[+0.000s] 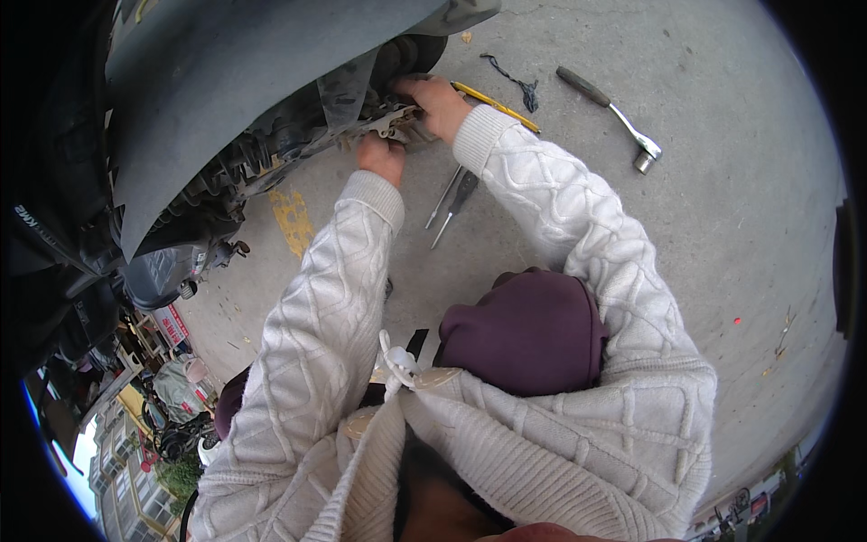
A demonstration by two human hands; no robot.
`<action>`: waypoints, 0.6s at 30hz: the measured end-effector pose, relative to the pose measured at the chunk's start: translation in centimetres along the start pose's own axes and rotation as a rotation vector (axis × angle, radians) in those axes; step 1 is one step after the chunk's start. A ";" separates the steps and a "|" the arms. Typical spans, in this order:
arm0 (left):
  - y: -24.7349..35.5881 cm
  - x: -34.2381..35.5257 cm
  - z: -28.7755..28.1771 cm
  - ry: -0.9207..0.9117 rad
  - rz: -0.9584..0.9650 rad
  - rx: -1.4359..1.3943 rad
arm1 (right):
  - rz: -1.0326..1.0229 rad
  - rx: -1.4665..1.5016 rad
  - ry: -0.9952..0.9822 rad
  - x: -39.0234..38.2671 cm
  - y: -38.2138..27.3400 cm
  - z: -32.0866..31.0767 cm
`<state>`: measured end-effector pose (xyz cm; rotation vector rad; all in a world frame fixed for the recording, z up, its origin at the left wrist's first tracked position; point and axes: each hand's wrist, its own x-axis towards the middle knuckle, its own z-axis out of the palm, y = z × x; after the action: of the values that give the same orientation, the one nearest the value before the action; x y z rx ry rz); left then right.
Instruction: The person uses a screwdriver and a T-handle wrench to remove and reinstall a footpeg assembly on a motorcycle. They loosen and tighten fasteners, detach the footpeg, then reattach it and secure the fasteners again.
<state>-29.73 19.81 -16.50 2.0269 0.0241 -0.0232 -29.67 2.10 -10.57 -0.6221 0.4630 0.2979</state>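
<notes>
A scooter's dark body panel (262, 63) spans the upper left, with its mechanical parts exposed along the lower edge. My left hand (381, 160) is closed at the underside, against a dirty light-coloured metal part (397, 124). What its fingers pinch there is hidden. To the right of that part, my right hand (438, 104) reaches in with fingers curled by a dark rounded part (402, 59). Its fingertips are out of sight, so what they hold cannot be made out.
On the concrete to the right lie a ratchet wrench (587, 88) with a socket, a crumpled black strap (519, 83) and a yellow-handled tool (501, 108). Screwdrivers (461, 197) lie below my hands. My knee (524, 334) is close by.
</notes>
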 end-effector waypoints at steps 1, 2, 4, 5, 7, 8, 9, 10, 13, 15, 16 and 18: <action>0.2 0.0 0.0 -0.032 -0.075 -0.039 | -0.001 0.077 0.006 0.3 0.4 0.4; 0.5 -0.1 -0.1 -0.054 -0.065 0.075 | -0.001 0.153 0.002 0.5 0.7 0.5; 1.2 -0.5 -0.8 -0.211 0.133 0.847 | -0.027 0.171 -0.013 0.9 1.2 0.5; 1.4 -0.7 -0.9 -0.228 0.124 0.815 | -0.032 0.176 0.011 1.1 1.3 0.4; 1.6 -0.7 -0.9 -0.195 0.133 0.772 | -0.058 0.167 0.004 1.4 1.4 0.4; 1.6 -0.7 -0.9 -0.193 0.119 0.780 | -0.050 0.157 0.026 1.5 1.3 0.3; 1.5 -0.6 -0.8 -0.189 0.105 0.788 | -0.053 0.112 0.023 1.6 1.1 0.2; 1.4 -0.5 -0.7 -0.186 0.088 0.798 | -0.032 0.066 0.026 1.7 0.9 0.1; 1.1 -0.5 -0.6 -0.133 0.235 0.593 | 0.030 -0.044 0.034 2.0 0.5 0.3; 1.2 -0.7 -0.8 -0.134 0.282 0.641 | 0.046 -0.047 0.042 2.1 0.4 0.3; 1.4 -0.7 -0.8 -0.126 0.288 0.680 | 0.042 -0.020 0.045 2.3 0.4 0.3; 1.9 -0.9 -0.7 -0.152 0.105 0.599 | 0.102 0.027 0.031 2.6 0.5 0.2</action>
<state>-30.60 19.63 -14.42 2.6157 -0.2085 -0.1308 -27.58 2.94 -11.93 -0.5789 0.5287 0.3785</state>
